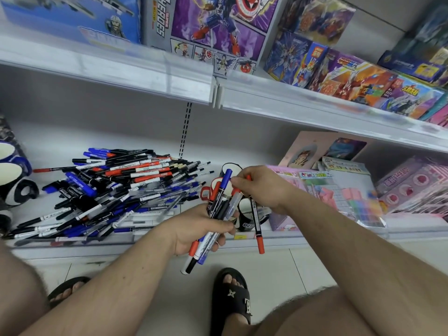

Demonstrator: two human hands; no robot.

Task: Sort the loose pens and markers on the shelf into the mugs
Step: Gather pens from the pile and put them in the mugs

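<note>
Crouched by the shelf (242,241): left hand (202,230) closed on a loose bundle (219,207), right hand (263,187) pinching a red marker (256,221) over the mugs (244,214). Likely to spill if that crowded left grip slackens, with ends hanging below. Heaped pile (116,187) near the front edge, easily nudged to the floor.

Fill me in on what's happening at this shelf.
A person crouches at the bottom shelf, sorting pens. The left hand grips a bundle of pens and markers. The right hand holds one red-capped marker hanging down, above the mugs. A big pile of loose pens still lies on the shelf.
</note>
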